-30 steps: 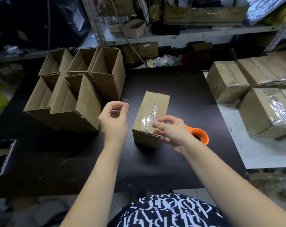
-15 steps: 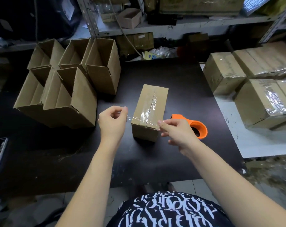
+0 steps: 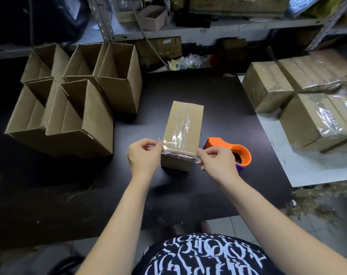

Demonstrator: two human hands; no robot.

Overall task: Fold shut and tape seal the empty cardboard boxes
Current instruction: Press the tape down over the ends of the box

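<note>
Cardboard of a plain, matte brown forms the slim rectangular box [image 3: 183,124], which is stood closed near the middle of the black table [image 3: 168,195]. A glossy, wrinkled tape band [image 3: 186,125] is laid along its top seam. A second strip of clear tape [image 3: 178,154] is stretched across the box's near top edge. One end is pinched between thumb and curled fingers of the left hand [image 3: 143,157], the other by the right hand [image 3: 218,163], with both forearms extended forward. An orange, rounded tape dispenser [image 3: 236,151] is set just right of the box.
</note>
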